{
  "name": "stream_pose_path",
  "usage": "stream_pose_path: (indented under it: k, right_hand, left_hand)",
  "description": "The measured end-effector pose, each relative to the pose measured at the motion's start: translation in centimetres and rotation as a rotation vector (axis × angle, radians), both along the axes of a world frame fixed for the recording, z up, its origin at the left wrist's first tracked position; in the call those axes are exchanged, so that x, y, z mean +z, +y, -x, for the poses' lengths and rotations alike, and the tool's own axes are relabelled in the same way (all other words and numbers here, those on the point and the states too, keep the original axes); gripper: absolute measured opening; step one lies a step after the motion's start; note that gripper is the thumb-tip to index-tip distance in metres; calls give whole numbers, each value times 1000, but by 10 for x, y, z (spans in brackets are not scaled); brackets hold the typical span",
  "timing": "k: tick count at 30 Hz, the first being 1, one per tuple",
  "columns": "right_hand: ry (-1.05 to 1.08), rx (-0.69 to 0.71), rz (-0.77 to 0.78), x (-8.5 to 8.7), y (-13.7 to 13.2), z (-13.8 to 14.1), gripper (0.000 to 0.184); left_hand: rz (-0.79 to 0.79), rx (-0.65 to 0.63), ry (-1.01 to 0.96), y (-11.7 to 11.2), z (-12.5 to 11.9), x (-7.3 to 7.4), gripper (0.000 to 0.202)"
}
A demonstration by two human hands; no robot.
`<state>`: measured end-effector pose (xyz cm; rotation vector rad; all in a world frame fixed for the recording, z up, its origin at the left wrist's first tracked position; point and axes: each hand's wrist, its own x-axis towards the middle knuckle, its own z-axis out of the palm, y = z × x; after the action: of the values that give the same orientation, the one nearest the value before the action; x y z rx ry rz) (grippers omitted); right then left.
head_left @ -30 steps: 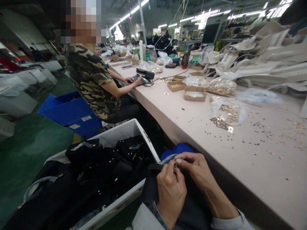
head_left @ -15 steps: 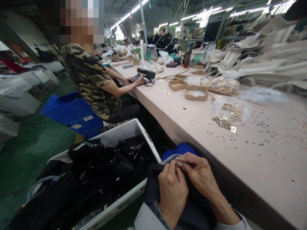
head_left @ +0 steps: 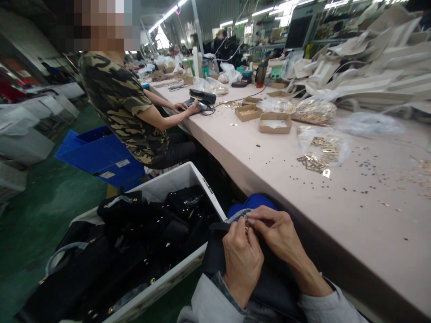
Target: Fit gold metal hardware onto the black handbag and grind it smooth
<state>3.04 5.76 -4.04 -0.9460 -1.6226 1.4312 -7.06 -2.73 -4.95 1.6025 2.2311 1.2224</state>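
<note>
A black bag (head_left: 214, 255) lies on my lap, with a plastic-wrapped handle (head_left: 237, 216) at its top edge. My left hand (head_left: 243, 258) is closed in a pinch on a small gold metal fitting (head_left: 246, 227) at the end of that handle. Opposite it, my right hand (head_left: 278, 231) is closed too, thumb and fingertips meeting at the same gold fitting. The fingertips cover most of the fitting, so its exact shape is hidden.
At my left stands a white crate (head_left: 198, 175) full of black bags (head_left: 128, 251). The table (head_left: 276, 170) on my right bears loose gold plates (head_left: 313, 162), tiny black pieces and cardboard boxes (head_left: 274, 125). A co-worker (head_left: 124, 107) sits beyond, near a blue bin (head_left: 97, 154).
Both hands stay at the gold fitting, with only slight finger movement. The whole view has shifted a little.
</note>
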Motion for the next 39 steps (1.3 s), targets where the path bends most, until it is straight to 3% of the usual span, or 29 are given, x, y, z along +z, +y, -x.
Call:
stream_pose_path:
  k: [4,9,15,25,34,37,39]
  right_hand:
    - [-1,-71,-4,0,-1,1,11]
    - [39,-22,21,3,-2,0,13]
    - [50,-5,37,4,-2,1,12]
    - [60,-4,63,-1,-1,0,12]
    - [69,36,125,-5,-1,3,11]
    - [27,22,100,2,-6,0,12]
    - [-50,-66,10,16,-14,-9,12]
  left_hand:
    - [18,-71,-141,-1,9,11,29]
    - [157,-238,-597,-2,34,27,27]
    - [224,-200,-908,4,43,19,27]
    - [202,-166,-971,9,41,21,28]
    - [147,-81,-870,10,38,8,19]
    - [157,-52,-849,13,37,9,27]
    - [169,-52,-853,10,36,12,32]
